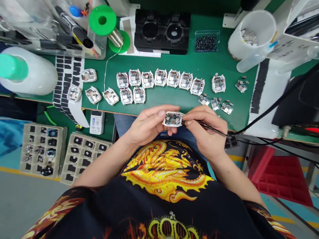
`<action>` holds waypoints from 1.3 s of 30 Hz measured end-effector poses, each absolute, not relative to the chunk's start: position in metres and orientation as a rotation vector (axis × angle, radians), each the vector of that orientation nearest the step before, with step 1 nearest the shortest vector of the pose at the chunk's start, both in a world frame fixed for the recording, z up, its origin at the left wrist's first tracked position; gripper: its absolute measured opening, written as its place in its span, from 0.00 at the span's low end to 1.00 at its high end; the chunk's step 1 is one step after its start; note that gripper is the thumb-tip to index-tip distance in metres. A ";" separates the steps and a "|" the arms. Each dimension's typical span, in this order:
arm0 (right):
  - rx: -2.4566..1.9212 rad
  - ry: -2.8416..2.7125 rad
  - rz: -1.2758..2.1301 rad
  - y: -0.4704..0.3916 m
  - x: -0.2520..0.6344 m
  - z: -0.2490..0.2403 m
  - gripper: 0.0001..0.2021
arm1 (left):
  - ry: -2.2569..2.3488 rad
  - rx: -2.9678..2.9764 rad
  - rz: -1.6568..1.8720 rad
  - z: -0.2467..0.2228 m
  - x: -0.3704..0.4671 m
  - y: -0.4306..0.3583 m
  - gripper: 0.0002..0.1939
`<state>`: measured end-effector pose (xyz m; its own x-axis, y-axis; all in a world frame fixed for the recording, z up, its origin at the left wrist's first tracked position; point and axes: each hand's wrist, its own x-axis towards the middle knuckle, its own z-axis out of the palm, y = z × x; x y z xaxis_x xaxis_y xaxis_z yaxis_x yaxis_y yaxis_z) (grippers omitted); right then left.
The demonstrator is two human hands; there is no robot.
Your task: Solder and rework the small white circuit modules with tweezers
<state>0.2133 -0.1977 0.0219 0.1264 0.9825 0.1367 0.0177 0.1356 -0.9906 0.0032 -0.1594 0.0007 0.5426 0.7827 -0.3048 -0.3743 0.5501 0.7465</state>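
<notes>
My left hand (147,124) is closed on the edge of a white watch case (173,119) with a circuit board inside, held just off the table's front edge. My right hand (208,134) grips dark, slim tweezers (212,128), and its fingertips meet the case's right side. What the tips touch is too small to make out. Beyond my hands, several similar watch cases (173,78) stand in a curved row on the green table (173,59). One more case (218,83) sits to the right, near several small circuit boards (227,106).
A solder spool (116,38), black fixture (162,31), screw tray (206,41) and white cup (251,33) line the back. At left stands a white bottle (36,73) with a green cap. A black cable (295,83) crosses the right side. Compartment boxes (62,152) lie below left.
</notes>
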 end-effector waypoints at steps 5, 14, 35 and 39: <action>-1.151 -1.192 1.049 -0.199 0.213 0.025 0.07 | 0.707 0.604 0.798 -0.007 0.009 -0.162 0.31; -1.140 -1.121 1.151 -0.199 0.214 0.022 0.07 | 0.693 0.589 0.725 -0.011 0.006 -0.160 0.32; -1.108 -1.227 1.008 -0.206 0.203 0.015 0.08 | 0.607 0.540 0.672 -0.008 0.002 -0.167 0.33; -1.093 -1.237 0.959 -0.209 0.202 0.011 0.09 | 0.585 0.489 0.665 -0.006 0.004 -0.169 0.33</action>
